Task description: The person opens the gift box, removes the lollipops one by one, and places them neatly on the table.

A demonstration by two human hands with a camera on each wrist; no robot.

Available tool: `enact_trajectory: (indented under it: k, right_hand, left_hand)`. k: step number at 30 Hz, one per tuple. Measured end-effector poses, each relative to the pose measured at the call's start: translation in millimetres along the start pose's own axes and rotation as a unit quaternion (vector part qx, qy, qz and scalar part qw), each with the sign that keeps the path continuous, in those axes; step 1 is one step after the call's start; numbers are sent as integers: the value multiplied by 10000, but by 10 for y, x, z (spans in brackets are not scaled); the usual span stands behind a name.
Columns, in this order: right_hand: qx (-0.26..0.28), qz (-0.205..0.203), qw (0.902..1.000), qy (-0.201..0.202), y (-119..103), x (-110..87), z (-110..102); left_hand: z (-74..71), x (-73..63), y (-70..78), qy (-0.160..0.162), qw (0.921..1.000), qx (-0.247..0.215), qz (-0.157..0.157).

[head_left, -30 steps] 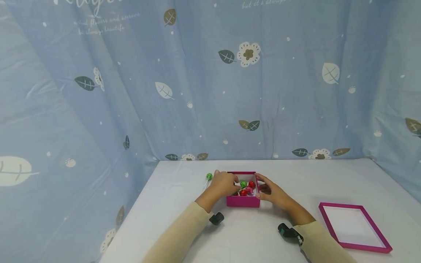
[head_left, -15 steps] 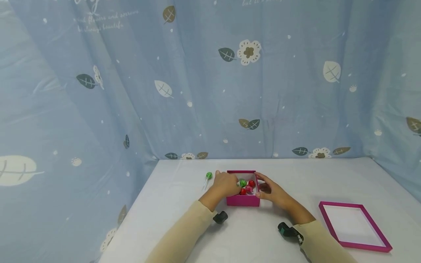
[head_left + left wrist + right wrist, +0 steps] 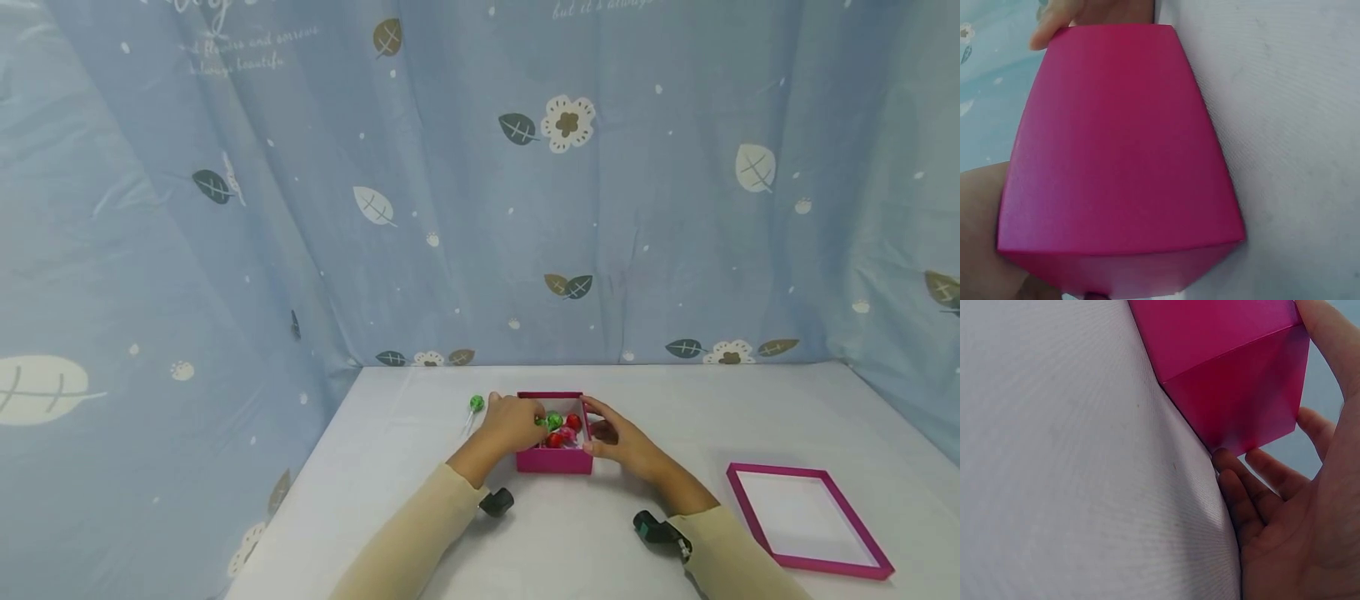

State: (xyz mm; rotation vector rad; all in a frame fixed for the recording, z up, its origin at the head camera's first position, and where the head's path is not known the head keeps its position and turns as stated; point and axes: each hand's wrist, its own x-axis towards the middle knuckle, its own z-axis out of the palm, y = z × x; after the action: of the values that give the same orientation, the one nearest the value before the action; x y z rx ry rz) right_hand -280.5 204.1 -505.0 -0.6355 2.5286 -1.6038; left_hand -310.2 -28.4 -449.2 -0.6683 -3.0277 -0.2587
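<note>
Magenta open-topped rectangular box (image 3: pixel 555 461) sits lower centre of frame, shiny red, pink and green lollipops (image 3: pixel 568 434) inside. Right hand (image 3: pixel 626 446)'s spread against its right side, touching. Left hand (image 3: pixel 512 421) reaches over the left side, fingers just beside the lollipops; can't tell if it's pinching one.

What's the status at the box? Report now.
Left hand over pink box, grip unclear. Right hand against its right side. Lollipops inside, one green lollipop outside. Lid off, nothing seen blocking.

White table (image 3: pixel 570 533): magenta box (image 3: pixel 553 462), 1 green lollipop (image 3: pixel 477 403), magenta-rimmed lid (image 3: pixel 806 517).
</note>
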Motion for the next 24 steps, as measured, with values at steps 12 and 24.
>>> enact_trajectory:
  k: [12, 24]
  right_hand:
    - [24, 182, 9998, 19, -12, 9, 24]
    - [-59, 231, 9997, 25, -73, -13, 1]
  left_hand:
    - [-7, -60, -64, 814, 9964, -144, 213]
    - [-209, -41, -164, 1255, 9829, -1312, 304]
